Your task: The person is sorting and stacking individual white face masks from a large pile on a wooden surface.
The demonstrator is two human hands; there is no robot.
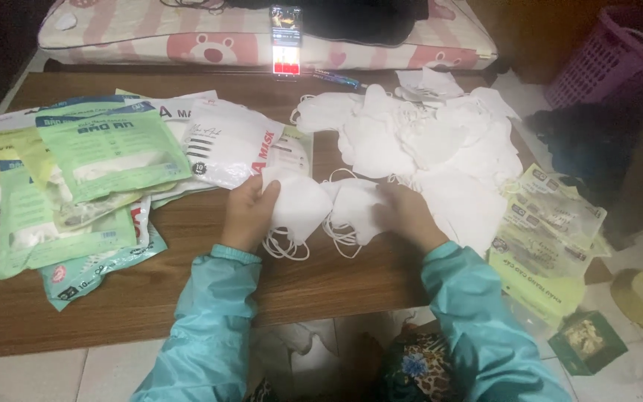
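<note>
The left hand (245, 212) grips a white mask (297, 208) on the table (150, 290), thumb over its edge; the right hand (407, 216) presses on a second mask (353, 212) touching it, fingers closed over the fabric. Beyond the right hand lies a heap of loose masks (426, 141). Left of the left hand, green packets (106, 152) hold folded masks; yellow packets (545, 238) lie outside the right.

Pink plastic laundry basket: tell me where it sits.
In the head view, the pink plastic laundry basket sits at the top right corner, on the floor beyond the low wooden table, above a dark cloth heap.
</note>
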